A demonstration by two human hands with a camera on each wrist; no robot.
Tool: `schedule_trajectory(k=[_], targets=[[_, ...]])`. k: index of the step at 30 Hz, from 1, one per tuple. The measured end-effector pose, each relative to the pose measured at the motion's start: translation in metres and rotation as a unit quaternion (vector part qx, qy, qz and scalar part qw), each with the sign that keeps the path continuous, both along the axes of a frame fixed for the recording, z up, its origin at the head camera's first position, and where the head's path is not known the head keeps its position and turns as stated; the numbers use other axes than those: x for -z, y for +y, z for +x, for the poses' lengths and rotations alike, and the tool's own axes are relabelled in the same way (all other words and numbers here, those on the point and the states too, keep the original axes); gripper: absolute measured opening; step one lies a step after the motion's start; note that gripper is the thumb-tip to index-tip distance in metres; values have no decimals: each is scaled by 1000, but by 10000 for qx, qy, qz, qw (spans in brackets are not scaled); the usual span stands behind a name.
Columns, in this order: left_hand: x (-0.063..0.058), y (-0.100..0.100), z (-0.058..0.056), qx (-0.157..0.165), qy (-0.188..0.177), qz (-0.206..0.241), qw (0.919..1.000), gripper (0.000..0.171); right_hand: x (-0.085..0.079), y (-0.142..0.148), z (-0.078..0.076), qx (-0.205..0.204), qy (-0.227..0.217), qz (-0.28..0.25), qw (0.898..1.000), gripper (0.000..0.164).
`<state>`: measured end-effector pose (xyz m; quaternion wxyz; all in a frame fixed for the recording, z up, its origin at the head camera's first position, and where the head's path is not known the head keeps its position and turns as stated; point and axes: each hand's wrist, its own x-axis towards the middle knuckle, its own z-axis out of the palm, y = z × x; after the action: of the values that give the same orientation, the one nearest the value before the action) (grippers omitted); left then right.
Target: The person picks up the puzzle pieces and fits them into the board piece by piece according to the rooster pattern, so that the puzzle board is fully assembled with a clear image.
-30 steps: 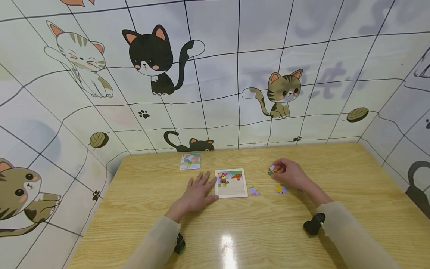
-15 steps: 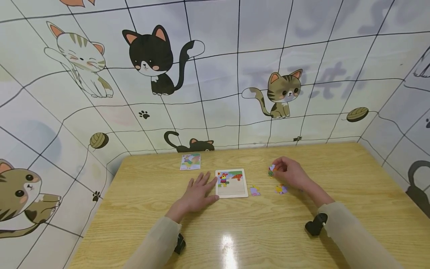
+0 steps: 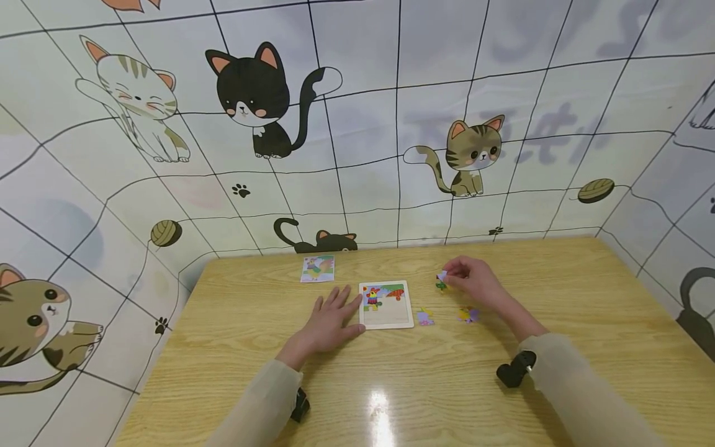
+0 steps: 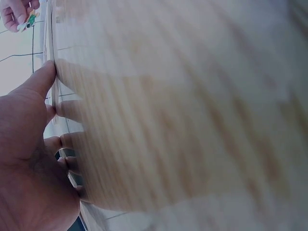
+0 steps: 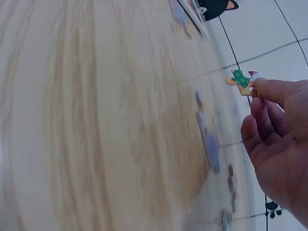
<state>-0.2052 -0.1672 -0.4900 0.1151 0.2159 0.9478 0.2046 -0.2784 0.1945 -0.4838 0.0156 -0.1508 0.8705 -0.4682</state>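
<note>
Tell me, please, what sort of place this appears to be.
Probably a small play corner, or perhaps a booth set up for recording: cat-print walls enclose a wood-grain table at the back and both sides, and a partly filled puzzle tray lies on it.

Hidden partly by the pinching bare right hand [image 5: 288, 139], a small green-patterned jigsaw piece [image 5: 239, 81]; blurred in right wrist view, flat lilac-and-yellow puzzle pieces [image 5: 211, 146]; cropped below in head view, two beige sleeves [image 3: 581, 385].

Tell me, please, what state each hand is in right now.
Left hand: open, resting at the edge of the puzzle tray.
Right hand: closed, pinching a partly green puzzle piece.
</note>
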Motion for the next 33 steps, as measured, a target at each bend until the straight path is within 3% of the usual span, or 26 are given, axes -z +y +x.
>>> schedule_trajectory(k=[6, 15, 25, 33], targets=[[-2, 0, 0, -12, -11, 18, 10000, 69, -2, -28, 2, -171, -213, -202, 9994, 17], [-1, 1, 0, -51, -41, -49, 10000, 69, 1, -65, 7, -788, -375, -613, 9943, 20], [0, 1, -2, -74, -68, -74, 9999, 69, 7, -96, 12, -1036, -597, -863, 9891, 19], [7, -1, -4, -49, 0, 58, 10000, 71, 12, -108, 12, -1119, -689, -930, 9870, 19]])
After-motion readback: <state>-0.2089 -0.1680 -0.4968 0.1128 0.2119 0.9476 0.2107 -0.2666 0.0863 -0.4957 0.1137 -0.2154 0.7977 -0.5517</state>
